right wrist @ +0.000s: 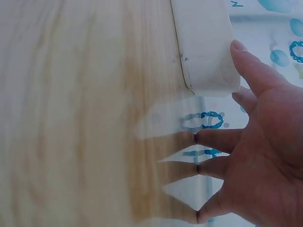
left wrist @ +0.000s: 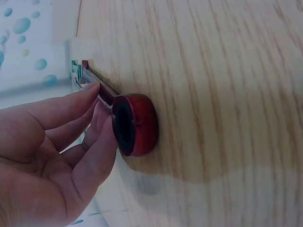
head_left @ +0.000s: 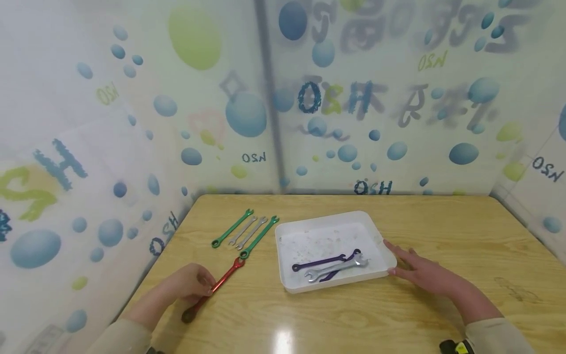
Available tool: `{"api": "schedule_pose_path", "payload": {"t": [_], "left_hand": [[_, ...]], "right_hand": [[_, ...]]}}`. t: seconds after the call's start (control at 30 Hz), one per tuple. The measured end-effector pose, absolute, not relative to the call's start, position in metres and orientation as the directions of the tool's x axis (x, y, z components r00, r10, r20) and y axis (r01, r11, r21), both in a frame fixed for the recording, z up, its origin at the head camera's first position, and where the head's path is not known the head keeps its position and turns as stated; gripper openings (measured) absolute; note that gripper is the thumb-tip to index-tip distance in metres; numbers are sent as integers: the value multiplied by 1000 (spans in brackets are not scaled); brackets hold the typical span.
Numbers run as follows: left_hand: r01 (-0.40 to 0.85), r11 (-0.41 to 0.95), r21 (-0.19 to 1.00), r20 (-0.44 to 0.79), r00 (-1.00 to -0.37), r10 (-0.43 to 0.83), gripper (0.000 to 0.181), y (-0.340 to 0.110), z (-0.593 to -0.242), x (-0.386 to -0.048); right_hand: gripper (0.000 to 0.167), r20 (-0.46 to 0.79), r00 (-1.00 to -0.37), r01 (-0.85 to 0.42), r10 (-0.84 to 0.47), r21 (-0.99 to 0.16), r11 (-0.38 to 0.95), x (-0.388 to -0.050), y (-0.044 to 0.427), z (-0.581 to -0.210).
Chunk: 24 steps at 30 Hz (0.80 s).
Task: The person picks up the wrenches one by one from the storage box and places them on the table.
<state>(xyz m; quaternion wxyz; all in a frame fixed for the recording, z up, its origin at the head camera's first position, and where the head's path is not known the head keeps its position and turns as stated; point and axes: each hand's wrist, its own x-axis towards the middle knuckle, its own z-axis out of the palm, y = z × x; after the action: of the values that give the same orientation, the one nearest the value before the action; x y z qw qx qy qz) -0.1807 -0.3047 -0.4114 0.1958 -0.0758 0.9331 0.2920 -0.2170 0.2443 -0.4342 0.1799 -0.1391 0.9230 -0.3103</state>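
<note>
My left hand (head_left: 190, 284) pinches a red ratcheting wrench (head_left: 226, 278) between thumb and fingers, at the table's left side. In the left wrist view the wrench's ring end (left wrist: 144, 125) sits close to the wood. My right hand (head_left: 426, 273) is at the right end of a white tray (head_left: 305, 236). Its fingers are spread, and the thumb touches the tray's wall in the right wrist view. Inside the tray lie a purple wrench (head_left: 316, 263), a silver open-end wrench (head_left: 338, 268) and another purple wrench (head_left: 356, 252), partly covered by the silver one.
Left of the tray, a green wrench (head_left: 232, 229), two small silver wrenches and a second green wrench (head_left: 261, 236) lie side by side. The second green one's ring end meets the red wrench's open end. Patterned walls (head_left: 283, 123) stand behind and left of the wooden table (head_left: 336, 319).
</note>
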Motion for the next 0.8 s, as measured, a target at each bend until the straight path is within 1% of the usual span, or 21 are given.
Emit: {"api": "schedule_pose_path", "payload": {"t": [0.3, 0.57, 0.8], "left_hand": [[-277, 815, 509, -420, -907, -46, 12, -297, -408, -176], [-285, 817, 501, -431, -901, -51, 12, -297, -410, -178], [-245, 819, 519, -425, -905, -2, 14, -302, -414, -183]], "right_hand": [[80, -233, -893, -165, -384, -626, 762, -216, 244, -433], [80, -243, -891, -156, -385, -631, 760, -216, 244, -432], [79, -211, -890, -201, -405, -614, 763, -217, 245, -433]]}}
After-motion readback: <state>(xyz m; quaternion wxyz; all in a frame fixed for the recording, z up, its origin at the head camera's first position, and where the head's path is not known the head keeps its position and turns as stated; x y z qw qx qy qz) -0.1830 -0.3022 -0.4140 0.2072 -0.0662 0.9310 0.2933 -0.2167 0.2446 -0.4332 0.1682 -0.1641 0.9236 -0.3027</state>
